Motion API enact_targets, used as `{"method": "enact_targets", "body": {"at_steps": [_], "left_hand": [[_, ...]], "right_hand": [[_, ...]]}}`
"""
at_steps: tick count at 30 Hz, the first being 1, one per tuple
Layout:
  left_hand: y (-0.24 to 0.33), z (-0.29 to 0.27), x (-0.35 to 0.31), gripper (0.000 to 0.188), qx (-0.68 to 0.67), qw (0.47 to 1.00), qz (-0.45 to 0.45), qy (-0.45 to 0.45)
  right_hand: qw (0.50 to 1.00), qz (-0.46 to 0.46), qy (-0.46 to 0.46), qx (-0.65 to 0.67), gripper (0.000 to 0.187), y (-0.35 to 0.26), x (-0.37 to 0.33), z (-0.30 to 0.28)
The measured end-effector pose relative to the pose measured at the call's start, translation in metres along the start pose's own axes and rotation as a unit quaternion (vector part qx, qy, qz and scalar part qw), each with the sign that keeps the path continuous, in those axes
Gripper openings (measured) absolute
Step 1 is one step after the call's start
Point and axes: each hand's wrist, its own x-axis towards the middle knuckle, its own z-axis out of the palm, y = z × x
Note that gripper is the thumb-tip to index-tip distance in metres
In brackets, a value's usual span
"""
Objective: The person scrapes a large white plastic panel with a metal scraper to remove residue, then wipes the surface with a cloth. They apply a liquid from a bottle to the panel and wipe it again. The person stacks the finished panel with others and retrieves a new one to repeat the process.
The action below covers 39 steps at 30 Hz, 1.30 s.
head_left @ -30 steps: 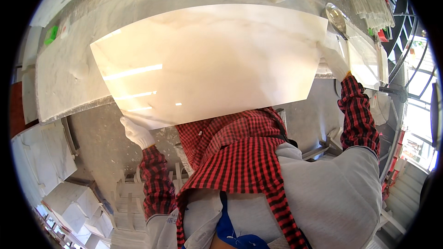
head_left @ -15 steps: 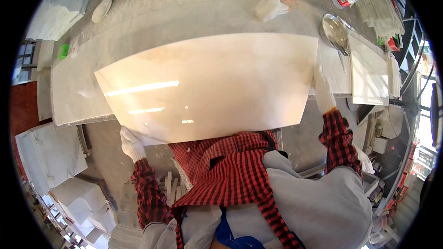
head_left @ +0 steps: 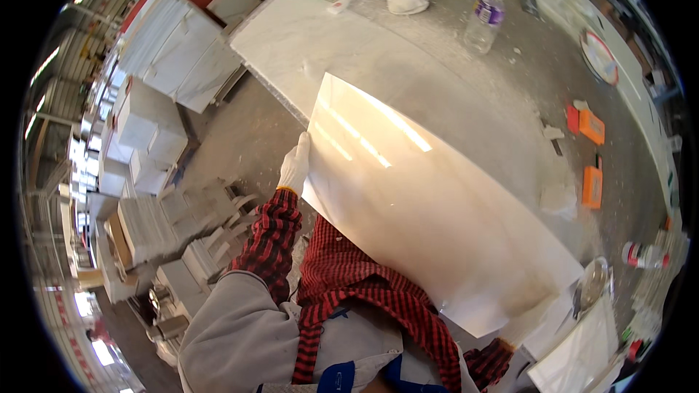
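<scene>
A glossy marble-look slab [head_left: 429, 211] is held between gloved left hand [head_left: 294, 167] and right hand [head_left: 520, 324]; level support seems needed next

The pale panel [head_left: 433, 215] in my left hand [head_left: 294, 164] and right hand [head_left: 520, 325] is smooth and glossy (it shines almost like a mirror), while my white gloves [head_left: 293, 172] look like matt knitted cloth. My checked sleeve [head_left: 271, 236] and apron [head_left: 342, 266] are matt woven cloth, the bottle [head_left: 480, 28] is clear, shiny plastic, and the grey worktop [head_left: 539, 94] looks dull and dusty.
</scene>
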Motion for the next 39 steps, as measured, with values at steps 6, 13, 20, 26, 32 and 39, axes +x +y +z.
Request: {"method": "enact_targets", "body": {"at_steps": [6,13,20,26,32,39], "left_hand": [[0.01,-0.038,-0.056,0.089,-0.115,0.993,-0.003,0.016],[0.042,-0.097,-0.06,0.087,-0.179,0.979,0.003,0.1],[0.028,-0.181,-0.004,0.081,-0.256,0.949,0.037,0.181],[0.007,-0.242,0.075,0.077,-0.307,0.914,0.045,0.261],[-0.039,-0.326,0.121,0.08,-0.326,0.891,0.017,0.316],[-0.068,-0.399,0.129,0.08,-0.332,0.867,-0.026,0.371]], "right_hand": [[0.959,-0.24,0.021,-0.147,0.048,-0.011,0.04,-0.026],[0.957,-0.274,-0.053,-0.076,0.044,-0.079,0.026,0.047],[0.952,-0.24,-0.184,0.039,0.05,-0.13,-0.045,0.132],[0.882,-0.277,-0.377,0.05,0.046,-0.151,-0.107,0.243],[0.861,-0.369,-0.343,-0.07,0.05,-0.192,-0.17,0.349],[0.569,-0.696,-0.381,-0.216,0.056,-0.239,-0.292,0.509]]}}
